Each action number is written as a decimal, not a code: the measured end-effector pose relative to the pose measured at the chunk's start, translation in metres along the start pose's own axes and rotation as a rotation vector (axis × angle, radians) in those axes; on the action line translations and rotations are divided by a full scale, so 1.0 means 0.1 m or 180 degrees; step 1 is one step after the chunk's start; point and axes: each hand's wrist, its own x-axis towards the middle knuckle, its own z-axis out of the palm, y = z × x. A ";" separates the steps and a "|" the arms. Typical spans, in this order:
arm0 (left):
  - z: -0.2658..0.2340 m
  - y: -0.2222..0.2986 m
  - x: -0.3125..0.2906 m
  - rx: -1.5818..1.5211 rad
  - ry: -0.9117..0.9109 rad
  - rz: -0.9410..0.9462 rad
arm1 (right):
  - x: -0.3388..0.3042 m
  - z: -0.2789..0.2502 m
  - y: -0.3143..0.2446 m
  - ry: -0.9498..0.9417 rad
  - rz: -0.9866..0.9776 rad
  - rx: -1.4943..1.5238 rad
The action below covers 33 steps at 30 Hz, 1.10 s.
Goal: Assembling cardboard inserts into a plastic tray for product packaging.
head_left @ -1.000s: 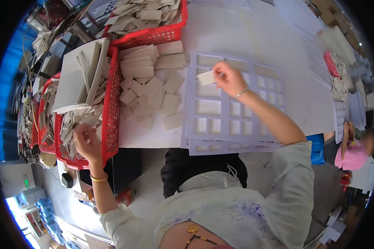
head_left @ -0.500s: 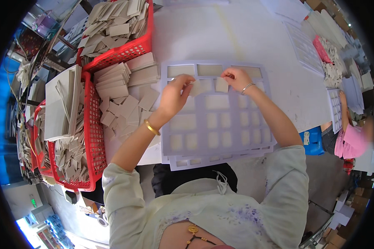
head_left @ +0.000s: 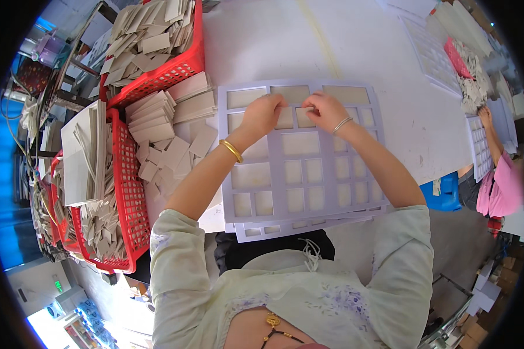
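Two hands work over at least two stacked lattice frames (head_left: 278, 174), which overhang the near edge of the tabletop (head_left: 256, 41). The left hand's (head_left: 263, 115) fingers are bunched, nearly closed, at a far-row window; whether they grip anything is hidden. The right hand (head_left: 327, 111) has thumb and forefinger pinched together at one pale card (head_left: 305, 118) lying in the next window. At least two red baskets (head_left: 133, 192) flank the tabletop's left edge; white surface stretches beyond the frames' far edge.

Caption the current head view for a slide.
Left hand and right hand at a lavender grid frame, loose beige cards and red baskets to the left.
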 end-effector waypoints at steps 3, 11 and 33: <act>-0.03 0.11 -0.04 0.0359 0.0012 -0.0017 | -0.04 0.00 -0.07 0.0064 -0.0059 -0.0232; -0.03 0.15 -0.29 0.0772 -0.0099 0.0670 | -0.16 0.02 -0.19 0.0187 -0.0694 -0.0979; -0.55 -0.38 -2.99 0.0089 0.1098 -0.1296 | 0.17 0.15 -0.89 0.0224 -0.0879 -0.1336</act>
